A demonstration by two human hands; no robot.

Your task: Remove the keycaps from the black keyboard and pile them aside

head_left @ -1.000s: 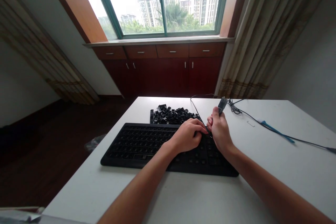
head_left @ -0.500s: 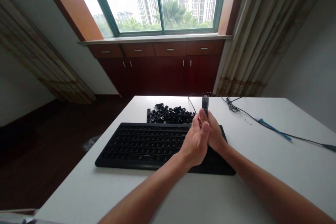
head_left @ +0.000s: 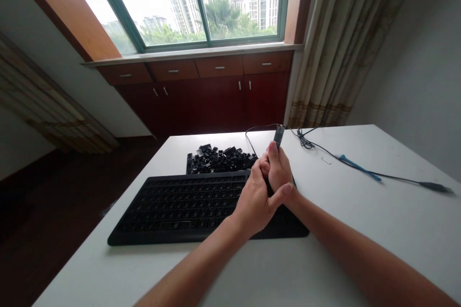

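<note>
Both hands are together over the right part of a black keyboard point(head_left: 151, 236), whose key positions show no caps. Between the thumb and curled fingers of my right hand point(head_left: 281, 172) stands a slim black plastic piece point(head_left: 278, 137). It tilts slightly to the right, and its top end has small pale-edged prongs. My left hand point(head_left: 254, 201) lies against the right one with its fingers curled and its thumb sticking out to the right. What the left fingers grip is hidden. Behind the keyboard lies a pile of loose black keycaps point(head_left: 223, 159).
A black cable point(head_left: 324, 147) with a tangled bundle runs along the right side of the white table point(head_left: 345, 230). Near it are a blue strip-like tool point(head_left: 360, 169) and a thin bent wire point(head_left: 326, 160). Cabinets point(head_left: 201, 100) stand beyond the table, below the window.
The view has swung, shifting the scene left. The black piece has gone from upright to tilted right. My left thumb now points away, lower down, while my right thumb presses the piece.
</note>
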